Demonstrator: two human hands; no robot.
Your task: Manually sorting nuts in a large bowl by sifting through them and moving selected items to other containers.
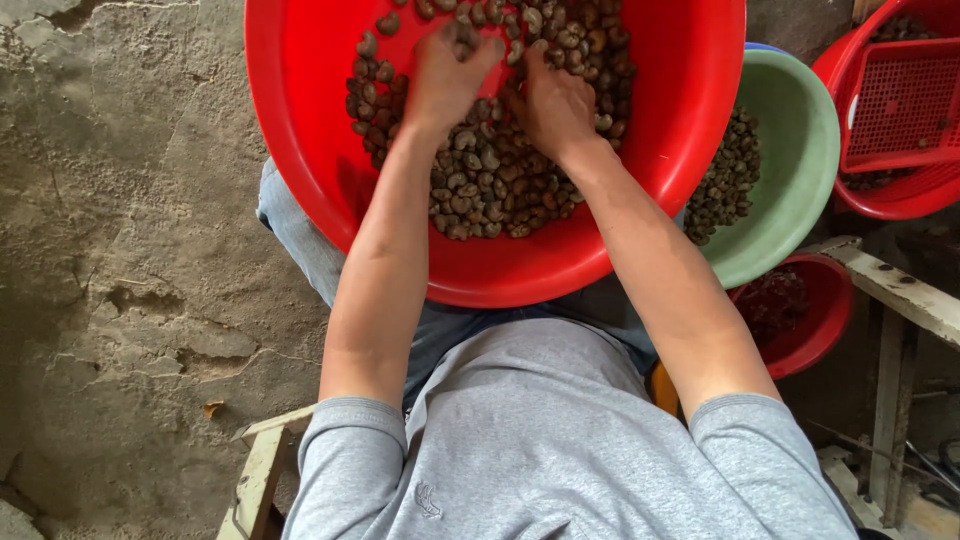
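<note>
A big red plastic basin [300,120] rests on my lap, holding a heap of brown-grey raw cashew nuts [490,190]. Both hands are down in the pile near its far side. My left hand [448,72] lies palm down on the nuts with fingers curled among them. My right hand [552,100] sits just beside it, fingers dug into the nuts; whether either hand grips any is hidden by the fingers.
A green bowl [800,170] with more nuts sits to the right, partly under the red basin. A red basket [900,110] stands at the far right, a small red bowl [820,320] below it. Wooden frame pieces [900,290] flank me; cracked concrete floor [130,250] lies left.
</note>
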